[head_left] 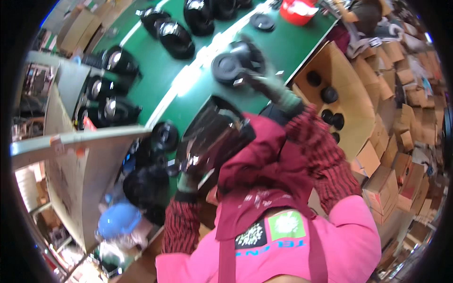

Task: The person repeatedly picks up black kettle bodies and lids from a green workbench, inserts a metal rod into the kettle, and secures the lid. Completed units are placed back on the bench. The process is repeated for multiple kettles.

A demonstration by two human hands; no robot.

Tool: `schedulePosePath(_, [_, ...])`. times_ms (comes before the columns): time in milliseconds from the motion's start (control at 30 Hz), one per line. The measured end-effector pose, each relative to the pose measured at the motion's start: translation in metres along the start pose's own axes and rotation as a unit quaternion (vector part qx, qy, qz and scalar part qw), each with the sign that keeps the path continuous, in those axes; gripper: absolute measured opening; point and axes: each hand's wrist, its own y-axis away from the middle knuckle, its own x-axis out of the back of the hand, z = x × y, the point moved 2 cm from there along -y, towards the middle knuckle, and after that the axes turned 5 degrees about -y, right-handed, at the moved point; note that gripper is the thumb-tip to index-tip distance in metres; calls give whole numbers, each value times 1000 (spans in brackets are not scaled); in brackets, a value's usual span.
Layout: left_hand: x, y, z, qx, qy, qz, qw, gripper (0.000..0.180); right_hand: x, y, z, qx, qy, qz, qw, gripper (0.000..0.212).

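Note:
A large glossy black curved housing (212,132) is tilted in front of my body at the table's near edge. My left hand (189,180), in a greyish glove, is closed on its lower left side; the housing hides most of the fingers. Farther off to the right, my gloved right hand (259,81) reaches over the green table, smeared by motion. Its fingers appear closed around a black round disc-shaped part (227,68), with another dark round form against it under the fingers.
Several glossy black housings (175,38) stand on the green table (155,70). A flat black disc (262,21) lies by a red container (298,10). An open cardboard box (354,87) with black round parts stands at right. A grey rail (80,140) crosses at left, near a blue-capped person (119,220).

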Motion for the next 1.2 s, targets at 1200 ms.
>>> schedulePosePath(1200, [-113, -23, 182, -184, -283, -32, 941, 47, 39, 215, -36, -122, -149, 157, 969, 63])
